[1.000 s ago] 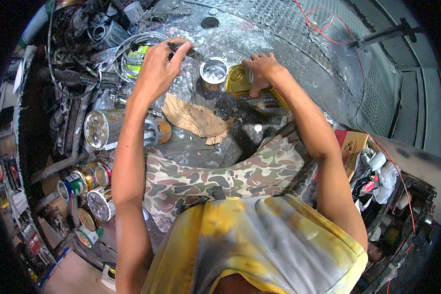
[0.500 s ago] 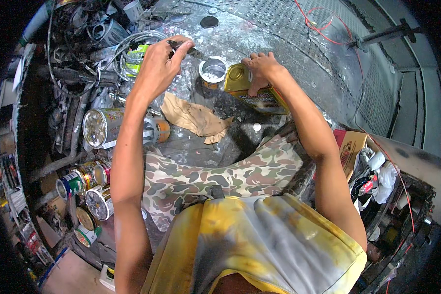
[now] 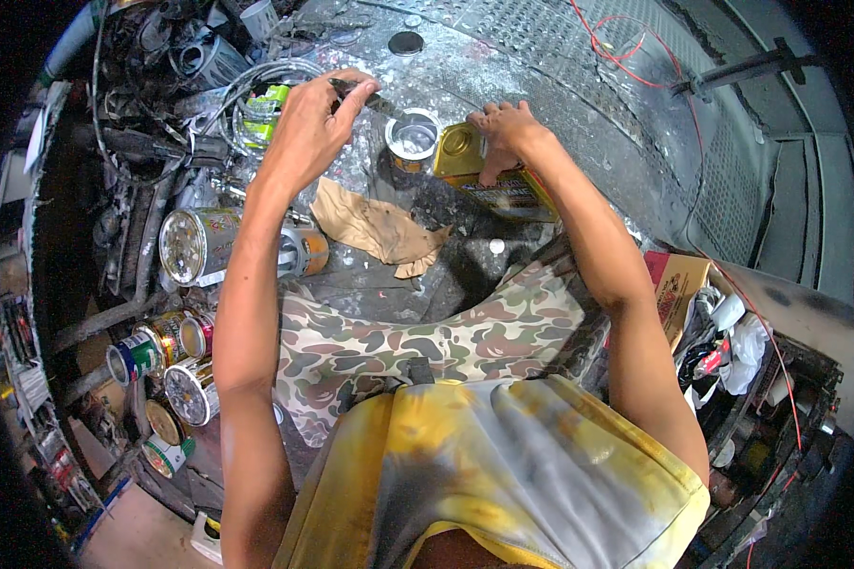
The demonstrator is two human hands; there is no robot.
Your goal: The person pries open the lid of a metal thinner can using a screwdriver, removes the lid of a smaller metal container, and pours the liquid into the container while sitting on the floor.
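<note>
My left hand (image 3: 308,128) grips a dark, stained flat stick or blade (image 3: 383,108), whose far end reaches the rim of a small open can (image 3: 413,144) with a pale silvery inside. Just right of that can, my right hand (image 3: 508,142) holds a yellow rectangular metal tin (image 3: 470,190), fingers over its top edge and thumb against the near side; its round cap (image 3: 457,139) faces up. Below the small can lies a crumpled, stained piece of brown paper (image 3: 375,228). A dark round disc (image 3: 405,44) lies above the small can.
Several paint cans (image 3: 199,247) crowd the left, beside coiled grey hose (image 3: 256,81) and a green package (image 3: 266,114). At right are a red thin hose (image 3: 643,81), a perforated metal panel (image 3: 731,190) and a cardboard box (image 3: 683,284) with plastic bags.
The stick in my left hand shows further out toward the small can's rim than before. Both hands have otherwise barely moved.
</note>
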